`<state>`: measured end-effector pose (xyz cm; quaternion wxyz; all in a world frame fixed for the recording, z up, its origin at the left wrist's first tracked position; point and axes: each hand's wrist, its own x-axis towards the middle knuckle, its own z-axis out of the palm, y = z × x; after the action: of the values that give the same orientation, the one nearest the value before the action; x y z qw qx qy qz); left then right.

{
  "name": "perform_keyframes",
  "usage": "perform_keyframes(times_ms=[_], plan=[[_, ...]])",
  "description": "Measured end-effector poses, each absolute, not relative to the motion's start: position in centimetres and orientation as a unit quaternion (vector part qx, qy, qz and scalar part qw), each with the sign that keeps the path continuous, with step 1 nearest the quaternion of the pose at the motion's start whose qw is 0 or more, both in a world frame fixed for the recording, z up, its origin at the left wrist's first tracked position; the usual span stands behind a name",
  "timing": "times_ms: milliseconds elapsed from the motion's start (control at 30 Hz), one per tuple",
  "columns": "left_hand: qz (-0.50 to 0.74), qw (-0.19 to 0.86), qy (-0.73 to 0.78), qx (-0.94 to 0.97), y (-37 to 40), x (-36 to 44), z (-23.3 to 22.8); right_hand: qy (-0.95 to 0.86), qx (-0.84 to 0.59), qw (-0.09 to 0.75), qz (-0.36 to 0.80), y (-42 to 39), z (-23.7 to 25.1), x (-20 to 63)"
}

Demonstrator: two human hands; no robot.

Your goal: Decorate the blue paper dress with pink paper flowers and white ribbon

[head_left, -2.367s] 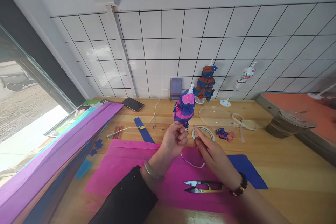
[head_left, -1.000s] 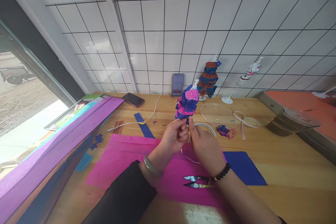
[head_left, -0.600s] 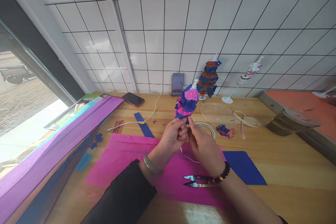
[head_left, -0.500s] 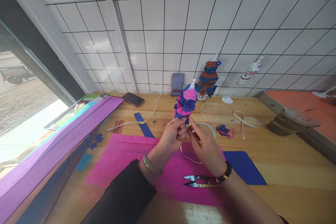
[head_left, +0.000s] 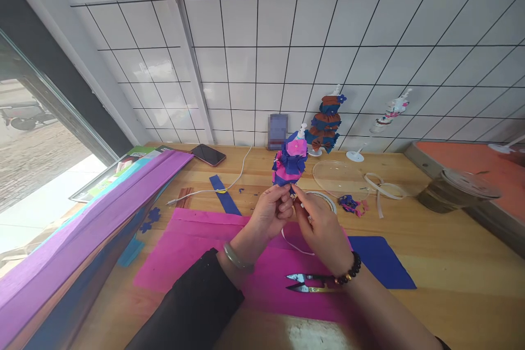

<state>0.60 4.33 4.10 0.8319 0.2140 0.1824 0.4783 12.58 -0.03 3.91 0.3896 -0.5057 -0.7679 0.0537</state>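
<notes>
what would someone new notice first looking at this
Most likely the pink and blue paper figure, held up at the centre over the wooden table by the left hand, with the right hand pinching at its base. Next come the bright pink paper sheet spread under the hands and the purple paper roll slanting along the left edge.

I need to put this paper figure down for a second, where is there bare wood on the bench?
Bare wood shows right of the blue sheet, running out below the tan spool. A smaller patch lies between the phone and the blue strip, crossed by the white cable. It is crowded around the tape roll, the clear disc and the scissors.
</notes>
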Motion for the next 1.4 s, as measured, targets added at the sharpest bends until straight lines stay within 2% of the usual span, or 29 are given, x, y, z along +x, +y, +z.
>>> perform_keyframes(times_ms=[200,400,533,667,900,1033,1400], plan=[[0.465,0.842,0.175,0.211,4.2,0.4,4.2,-0.768,-0.517,0.375,0.049,-0.1,4.1,12.7],[0.453,0.852,0.175,0.198,4.3,0.3,4.1,-0.738,-0.515,0.427,0.093,-0.1,4.3,12.5],[0.449,0.862,0.156,0.176,4.2,0.3,4.2,-0.604,-0.539,0.522,0.267,0.4,4.5,12.5],[0.444,0.868,0.148,0.164,4.1,0.2,4.1,-0.425,-0.494,0.6,0.465,1.4,5.1,12.5],[0.437,0.87,0.145,0.178,4.4,0.1,4.0,-0.309,-0.373,0.605,0.632,3.0,5.8,12.0],[0.438,0.871,0.145,0.168,4.5,0.1,4.0,-0.293,-0.339,0.597,0.665,3.6,5.8,11.9],[0.474,0.851,0.17,0.15,4.4,0.5,4.3,-0.317,-0.347,0.588,0.659,3.8,5.0,12.1]])
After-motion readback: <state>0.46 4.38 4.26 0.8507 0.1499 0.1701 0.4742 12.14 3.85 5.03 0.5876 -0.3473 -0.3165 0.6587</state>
